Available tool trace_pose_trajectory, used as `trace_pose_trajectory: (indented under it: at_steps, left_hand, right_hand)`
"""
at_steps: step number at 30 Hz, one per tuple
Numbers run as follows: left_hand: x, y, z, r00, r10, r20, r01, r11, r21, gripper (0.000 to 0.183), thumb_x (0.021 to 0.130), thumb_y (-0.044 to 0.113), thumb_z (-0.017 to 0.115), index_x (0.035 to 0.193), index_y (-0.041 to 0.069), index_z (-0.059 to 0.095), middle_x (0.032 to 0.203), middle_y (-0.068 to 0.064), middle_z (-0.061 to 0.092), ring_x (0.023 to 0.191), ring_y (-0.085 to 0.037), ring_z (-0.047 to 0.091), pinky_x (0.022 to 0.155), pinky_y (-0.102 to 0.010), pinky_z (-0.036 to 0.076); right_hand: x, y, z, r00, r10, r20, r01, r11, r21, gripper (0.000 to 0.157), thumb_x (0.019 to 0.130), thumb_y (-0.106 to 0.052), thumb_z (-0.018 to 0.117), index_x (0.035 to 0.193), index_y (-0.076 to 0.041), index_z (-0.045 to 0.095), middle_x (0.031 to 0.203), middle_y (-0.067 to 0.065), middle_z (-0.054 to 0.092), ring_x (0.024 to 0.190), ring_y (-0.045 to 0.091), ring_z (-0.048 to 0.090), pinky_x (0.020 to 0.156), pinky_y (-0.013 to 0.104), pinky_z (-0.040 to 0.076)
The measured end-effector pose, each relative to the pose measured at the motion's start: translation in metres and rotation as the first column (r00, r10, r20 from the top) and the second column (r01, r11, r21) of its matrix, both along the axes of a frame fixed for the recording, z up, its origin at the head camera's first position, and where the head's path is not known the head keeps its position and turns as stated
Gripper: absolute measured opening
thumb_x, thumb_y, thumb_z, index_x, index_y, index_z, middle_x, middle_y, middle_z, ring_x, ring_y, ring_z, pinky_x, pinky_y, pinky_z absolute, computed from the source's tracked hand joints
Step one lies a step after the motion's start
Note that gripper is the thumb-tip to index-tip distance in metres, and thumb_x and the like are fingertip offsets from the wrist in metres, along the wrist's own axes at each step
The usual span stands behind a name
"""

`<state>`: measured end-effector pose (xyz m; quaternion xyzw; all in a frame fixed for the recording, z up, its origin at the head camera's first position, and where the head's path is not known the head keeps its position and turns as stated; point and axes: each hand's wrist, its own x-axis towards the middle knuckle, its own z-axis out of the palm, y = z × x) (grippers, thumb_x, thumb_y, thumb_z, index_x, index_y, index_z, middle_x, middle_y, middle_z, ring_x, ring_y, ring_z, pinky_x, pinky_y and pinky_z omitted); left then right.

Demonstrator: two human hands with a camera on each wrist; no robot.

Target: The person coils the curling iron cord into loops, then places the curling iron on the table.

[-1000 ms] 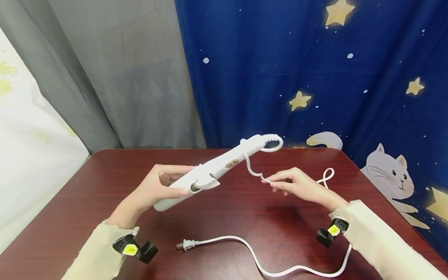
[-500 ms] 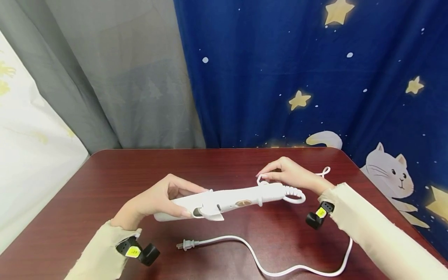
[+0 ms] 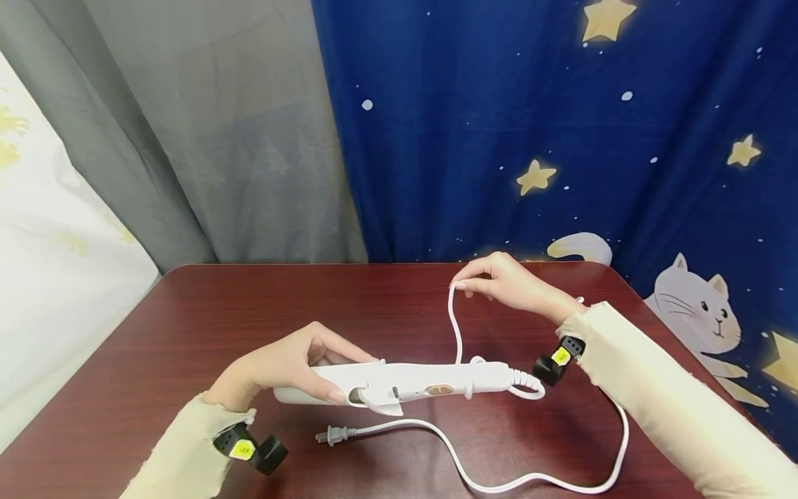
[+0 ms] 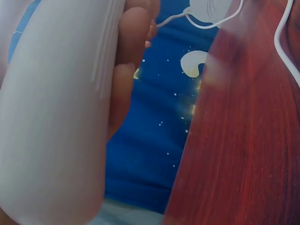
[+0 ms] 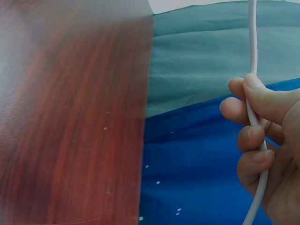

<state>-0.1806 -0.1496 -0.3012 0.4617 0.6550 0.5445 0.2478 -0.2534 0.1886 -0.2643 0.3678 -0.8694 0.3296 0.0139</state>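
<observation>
A white hair straightener [image 3: 411,381] with a gold button panel lies nearly level in the head view, its rounded end at the left. My left hand [image 3: 299,364] grips that end, thumb in front and fingers behind. The body fills the left side of the left wrist view, with fingertips [image 4: 123,89] along its edge. Behind the handle, my right hand [image 3: 511,285] pinches the white power cord [image 3: 456,322] and holds a stretch of it up. In the right wrist view the cord [image 5: 253,42] runs between thumb and fingers. Part of the cord passes out of sight behind the handle.
The cord's two-prong plug [image 3: 333,435] lies on the dark red table [image 3: 262,298] near the front, its cord curving off to the right under the right sleeve. Behind the table's far edge hang grey [image 3: 249,138] and blue [image 3: 436,138] curtains.
The straightener has swung from a steep tilt to nearly level and come lower. My right hand has moved up and slightly left, drawing a length of cord up behind the handle.
</observation>
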Motion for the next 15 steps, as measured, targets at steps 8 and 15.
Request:
trace_pose_trajectory:
  at_steps: [8, 15]
  left_hand:
    - [-0.001, 0.004, -0.006, 0.998, 0.017, -0.053, -0.019, 0.999, -0.034, 0.043, 0.075, 0.002, 0.073, 0.117, 0.004, 0.063, 0.1, -0.011, 0.067, 0.079, -0.011, 0.061, 0.061, -0.027, 0.051]
    - [-0.004, 0.005, -0.014, 0.998, 0.052, -0.043, -0.055, 0.996, -0.068, 0.042, 0.077, 0.007, 0.073, 0.118, 0.006, 0.063, 0.093, -0.009, 0.069, 0.075, -0.011, 0.061, 0.059, -0.027, 0.051]
  right_hand:
    - [0.008, -0.002, 0.019, 0.995, -0.066, -0.079, 0.06, 0.995, -0.077, 0.011, 0.088, -0.013, 0.062, 0.091, -0.008, 0.071, 0.069, 0.002, 0.06, 0.052, 0.014, 0.046, 0.047, 0.025, 0.038]
    - [0.023, -0.005, 0.034, 0.969, -0.101, -0.226, 0.072, 0.988, -0.133, 0.009, 0.086, -0.009, 0.063, 0.09, -0.008, 0.071, 0.071, 0.002, 0.061, 0.067, 0.012, 0.054, 0.062, 0.023, 0.045]
